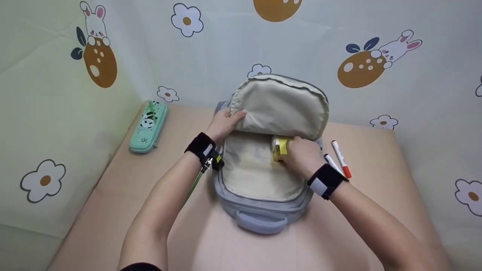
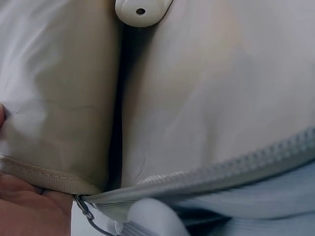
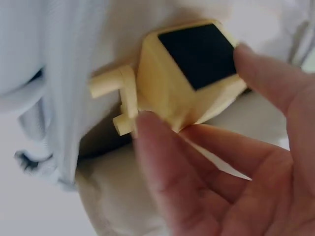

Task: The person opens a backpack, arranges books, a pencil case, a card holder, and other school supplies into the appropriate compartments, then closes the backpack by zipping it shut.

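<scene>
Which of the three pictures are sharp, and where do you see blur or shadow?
Head view: evenly lit and fairly sharp, with soft shadow inside the open backpack. Left wrist view: very close, soft focus on the beige lining, with a dark fold. Right wrist view: the right hand is blurred near the lens, and the yellow object is slightly soft.

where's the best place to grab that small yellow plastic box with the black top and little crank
Grip the small yellow plastic box by its flat side walls, coming from the open end of the grey backpack, much as the right hand pinches it now. The thin crank handle sticks out one side and looks too slight to hold by.
</scene>
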Available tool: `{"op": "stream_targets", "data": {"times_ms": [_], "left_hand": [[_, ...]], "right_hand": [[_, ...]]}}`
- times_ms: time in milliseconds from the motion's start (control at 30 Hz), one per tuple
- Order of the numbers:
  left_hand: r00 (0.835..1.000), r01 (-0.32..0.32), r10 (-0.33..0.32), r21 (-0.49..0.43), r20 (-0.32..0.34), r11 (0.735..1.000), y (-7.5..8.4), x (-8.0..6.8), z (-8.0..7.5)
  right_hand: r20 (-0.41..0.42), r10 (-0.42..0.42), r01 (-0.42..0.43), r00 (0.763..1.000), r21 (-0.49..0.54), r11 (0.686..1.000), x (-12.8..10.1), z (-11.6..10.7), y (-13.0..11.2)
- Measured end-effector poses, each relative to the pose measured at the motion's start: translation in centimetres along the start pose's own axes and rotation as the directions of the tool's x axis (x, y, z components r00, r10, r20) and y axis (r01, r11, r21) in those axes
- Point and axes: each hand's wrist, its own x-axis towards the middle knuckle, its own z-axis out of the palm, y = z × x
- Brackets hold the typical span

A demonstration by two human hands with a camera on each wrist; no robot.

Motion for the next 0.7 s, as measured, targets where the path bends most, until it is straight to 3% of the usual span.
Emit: {"op": "stream_targets", "data": {"times_ms": [167,467,600,700], "left_hand": [[1.000,0.001,-0.001,-0.008,-0.007,1.000,0.3,-0.1,0.0],[1.000,-0.009,0.009,-0.002,-0.015,1.000,0.4,0.0,-0.1],[1.000,0.001,-0.001,-0.006,-0.021,1.000,0.4,0.0,0.0],[1.000,0.009,-0.009,-0.015,-0.021,1.000,0.4,-0.1,0.1]], "right_hand": [[-0.117,-0.068,0.064,0.991,-0.038,0.997,0.5,1.0,0.8],[-0.234,-0.191,0.168,0.953,-0.117,0.979,1.1,2.0,1.6],[-0.243,-0.180,0.171,0.953,-0.058,0.984,0.9,2.1,2.2],[-0.233,-0.124,0.135,0.964,0.033,0.990,0.2,1.5,2.9]]}}
